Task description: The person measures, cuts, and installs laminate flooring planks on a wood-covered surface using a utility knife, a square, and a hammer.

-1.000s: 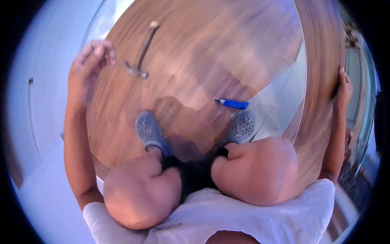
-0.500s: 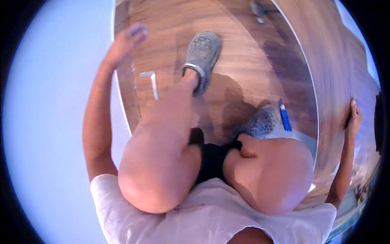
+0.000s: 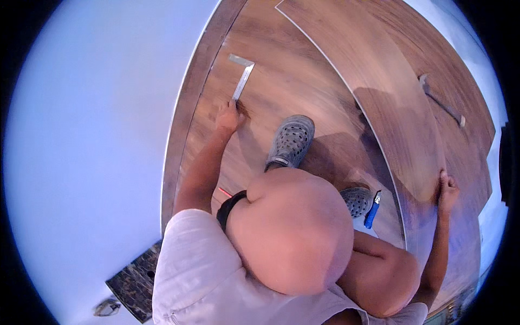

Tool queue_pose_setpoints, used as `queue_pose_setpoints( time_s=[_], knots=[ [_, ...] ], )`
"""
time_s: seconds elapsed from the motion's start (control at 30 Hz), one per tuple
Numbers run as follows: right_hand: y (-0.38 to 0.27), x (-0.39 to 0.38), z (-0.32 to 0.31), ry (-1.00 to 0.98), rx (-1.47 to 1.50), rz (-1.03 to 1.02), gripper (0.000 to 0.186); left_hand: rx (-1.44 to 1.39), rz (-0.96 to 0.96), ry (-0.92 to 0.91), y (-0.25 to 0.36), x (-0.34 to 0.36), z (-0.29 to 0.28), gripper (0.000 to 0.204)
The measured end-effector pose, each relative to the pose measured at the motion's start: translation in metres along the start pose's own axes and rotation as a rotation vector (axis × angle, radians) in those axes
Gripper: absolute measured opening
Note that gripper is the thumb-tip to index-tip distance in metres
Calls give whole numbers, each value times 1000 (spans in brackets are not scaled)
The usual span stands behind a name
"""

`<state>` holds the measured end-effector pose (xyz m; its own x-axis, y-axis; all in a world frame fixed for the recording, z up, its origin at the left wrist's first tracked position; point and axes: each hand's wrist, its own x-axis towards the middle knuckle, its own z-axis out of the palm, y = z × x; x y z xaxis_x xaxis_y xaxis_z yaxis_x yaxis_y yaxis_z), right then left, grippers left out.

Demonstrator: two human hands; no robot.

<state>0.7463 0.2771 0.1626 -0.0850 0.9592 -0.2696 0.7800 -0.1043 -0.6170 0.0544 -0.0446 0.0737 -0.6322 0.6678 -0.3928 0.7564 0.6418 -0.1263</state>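
Note:
A metal try square [image 3: 245,80] lies on the wood-look floor near the wall. My left hand [image 3: 228,117] is closed at the lower end of its blade, fingertips pinching it. Out to the right, my right hand [image 3: 448,190] has its fingers curled at the edge of a long wood-look floor plank [image 3: 374,65]; the fingers' undersides are hidden. The plank's pale edge curves across the floor to the right of my shoes. A blue utility knife [image 3: 372,210] rests beside my right shoe [image 3: 356,201], its blade end pointing away from me.
A hammer-like tool [image 3: 441,101] lies on the boards at the right. My left shoe [image 3: 292,140] stands mid-floor. The white wall [image 3: 97,135] runs along the left, with a dark board strip [image 3: 184,103] at its foot. A dark patterned piece [image 3: 135,281] sits at lower left.
My left hand has come down from the air beside the wall onto the try square. My view has turned and shifted right; my right hand stays at the plank.

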Motion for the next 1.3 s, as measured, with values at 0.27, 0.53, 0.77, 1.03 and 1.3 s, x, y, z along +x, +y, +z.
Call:
queue_pose_setpoints(
  time_s=[0.27, 0.53, 0.77, 1.03, 1.3],
  knots=[
    [-27, 32, 71, -144, -161, -48, 58, -167, -259, -26, -12, 20, 23, 34],
    [-50, 62, 113, -239, -217, -91, 62, 91, -95, 24, -13, 2, 32, 40],
    [-83, 74, 141, -303, -265, -131, 62, 27, -176, 59, -46, 13, 40, 51],
    [-95, 91, 162, -367, -258, -165, 61, 133, -120, -520, -106, -19, 60, 42],
    [-73, 133, 219, -401, -132, -396, 63, -260, 174, 210, 40, 104, -25, 81]
  ],
)
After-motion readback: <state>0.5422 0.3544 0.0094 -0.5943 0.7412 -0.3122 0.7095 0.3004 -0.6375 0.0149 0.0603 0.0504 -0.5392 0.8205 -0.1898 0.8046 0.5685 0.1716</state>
